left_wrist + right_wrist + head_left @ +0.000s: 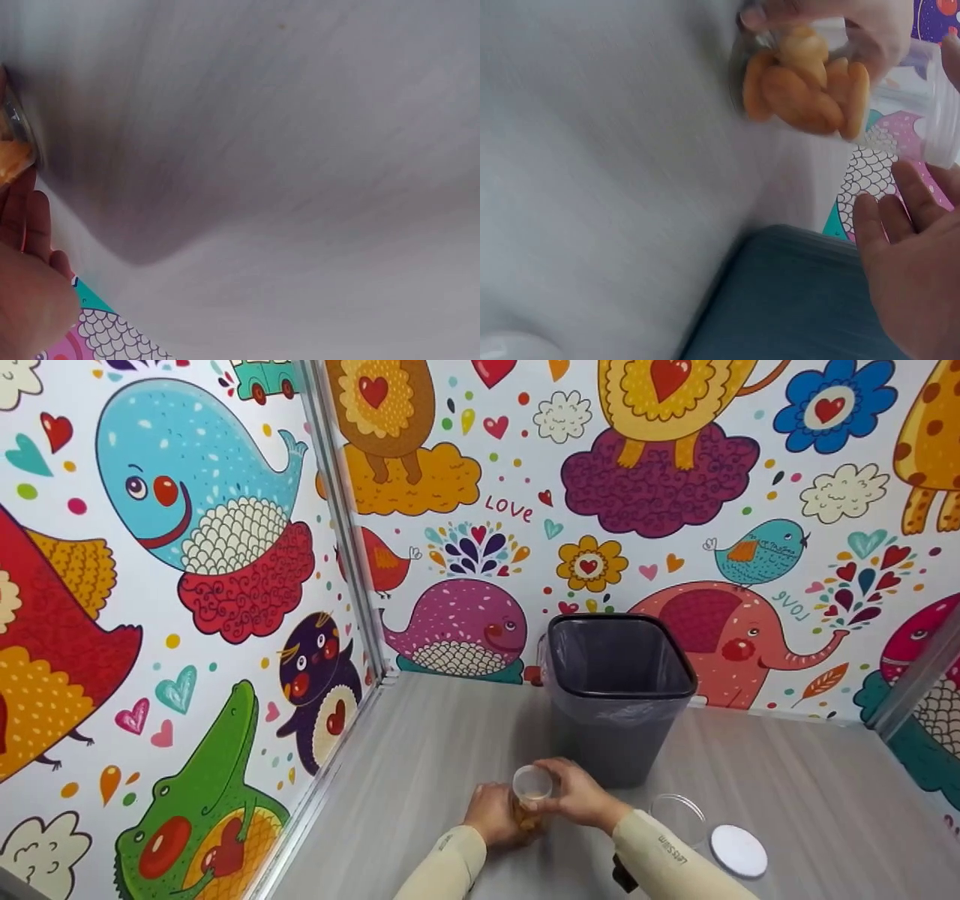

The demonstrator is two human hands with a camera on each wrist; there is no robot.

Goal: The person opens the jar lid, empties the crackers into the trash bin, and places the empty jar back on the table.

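Observation:
A clear plastic container (900,112) stands low over the tabletop, its round rim facing up in the head view. Orange-brown, rounded pieces (802,94) that look like snacks fill its lower part. My left hand (495,814) grips that lower part from the left side. At the rim, my right hand (577,795) holds the container between thumb and fingers. The left wrist view catches only the left hand (34,300) and one orange piece (13,159) at its left edge. Above the pieces, the container's walls are see-through.
A dark grey bin (611,739) with a clear liner stands just beyond the right hand. To the right, beside the right forearm, a clear round container (703,812) and a white round lid (739,851) lie on the grey table (442,720). Cartoon-printed walls (465,547) border the table.

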